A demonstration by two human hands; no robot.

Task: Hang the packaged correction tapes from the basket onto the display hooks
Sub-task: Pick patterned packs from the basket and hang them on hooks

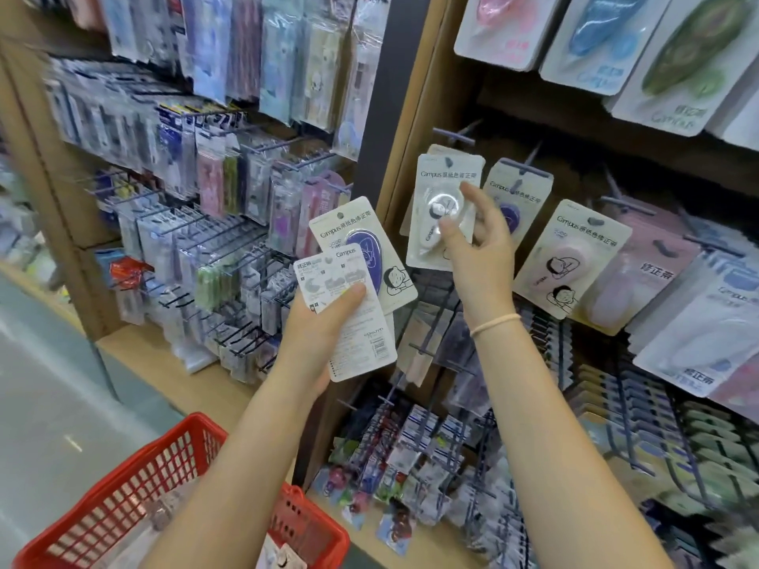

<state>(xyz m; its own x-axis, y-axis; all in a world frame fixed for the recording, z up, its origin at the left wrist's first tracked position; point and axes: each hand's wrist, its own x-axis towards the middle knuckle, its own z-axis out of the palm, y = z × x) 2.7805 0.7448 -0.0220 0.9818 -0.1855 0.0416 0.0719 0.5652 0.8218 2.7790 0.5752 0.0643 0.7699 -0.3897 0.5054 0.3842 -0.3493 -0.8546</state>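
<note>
While a white correction tape pack is pinched by the right hand at its display hook, seemingly going on, several packs are gripped in the left hand, and more appear left in the red basket.

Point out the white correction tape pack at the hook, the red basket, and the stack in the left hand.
white correction tape pack (429, 256): head view, lower card.
red basket (135, 482): head view, mesh wall.
stack (361, 342): head view, front card's back.
</note>
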